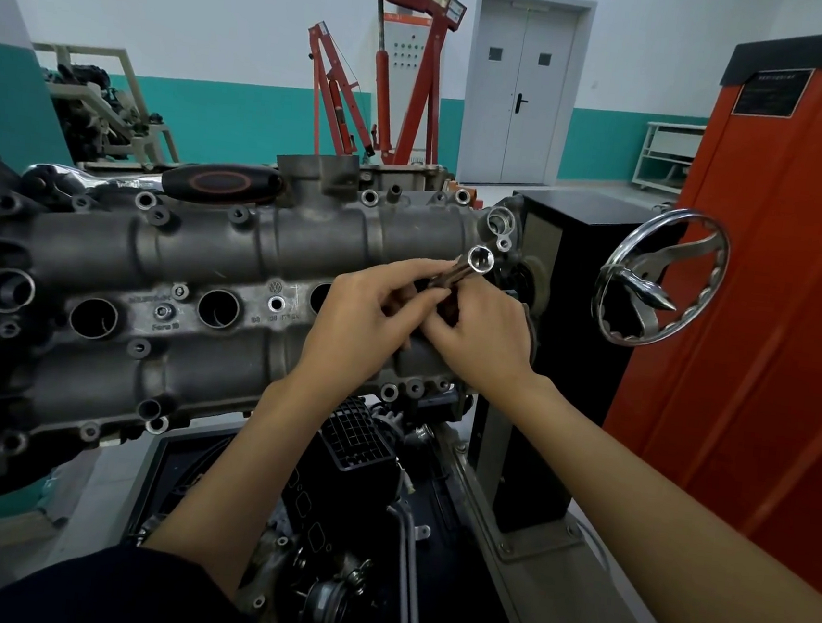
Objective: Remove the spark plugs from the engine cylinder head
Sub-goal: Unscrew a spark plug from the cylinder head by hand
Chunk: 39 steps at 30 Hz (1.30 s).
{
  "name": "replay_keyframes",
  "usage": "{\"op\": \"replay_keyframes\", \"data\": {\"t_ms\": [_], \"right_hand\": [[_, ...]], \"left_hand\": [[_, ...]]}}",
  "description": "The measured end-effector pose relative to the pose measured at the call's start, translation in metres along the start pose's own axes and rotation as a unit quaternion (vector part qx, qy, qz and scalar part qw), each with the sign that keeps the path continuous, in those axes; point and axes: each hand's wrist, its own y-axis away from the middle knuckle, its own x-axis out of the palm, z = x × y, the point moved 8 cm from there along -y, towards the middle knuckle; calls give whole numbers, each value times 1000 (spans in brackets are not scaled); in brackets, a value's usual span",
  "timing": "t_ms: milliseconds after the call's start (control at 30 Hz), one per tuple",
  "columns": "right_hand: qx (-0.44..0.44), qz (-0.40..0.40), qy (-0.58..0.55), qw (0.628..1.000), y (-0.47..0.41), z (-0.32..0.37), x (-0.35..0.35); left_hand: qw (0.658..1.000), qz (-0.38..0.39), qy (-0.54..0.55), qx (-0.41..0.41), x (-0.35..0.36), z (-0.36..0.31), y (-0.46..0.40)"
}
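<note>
Hands: left hand [363, 316] and right hand [479, 335] both grip the socket [479, 260], centre frame, above the rightmost plug well.
Cylinder head [203, 261]: three wells [218, 308] visible; whether plugs remain, can't tell.
Ratchet [220, 182]: idle, upper left.

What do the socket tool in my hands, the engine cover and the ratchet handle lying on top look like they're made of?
Socket tool: bright polished steel by the look, likely chrome plated, given its mirror-like rim. Engine cover: dull grey cast metal, probably aluminium; the surface is matte and grainy with moulded lettering. Ratchet handle: black grip with an orange ring, apparently plastic or rubber, on a shiny metal shaft.
</note>
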Motion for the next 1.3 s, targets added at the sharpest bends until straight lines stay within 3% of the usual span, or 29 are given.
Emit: {"op": "replay_keyframes", "data": {"t_ms": [233, 400, 600, 933, 1300], "right_hand": [[-4, -10, -9, 1000, 0, 5, -6], [2, 33, 4, 999, -2, 0, 3], [-3, 26, 4, 1000, -1, 0, 3], [32, -11, -41, 999, 2, -11, -1], [-74, -48, -33, 996, 4, 9, -7]], "left_hand": [[1000, -25, -4, -17, -2, 5, -1], [1000, -3, 0, -13, 1, 4, -1], [1000, 6, -8, -15, 2, 6, 0], [996, -81, -25, -15, -8, 2, -2], [995, -53, -70, 50, -1, -7, -3]]}}
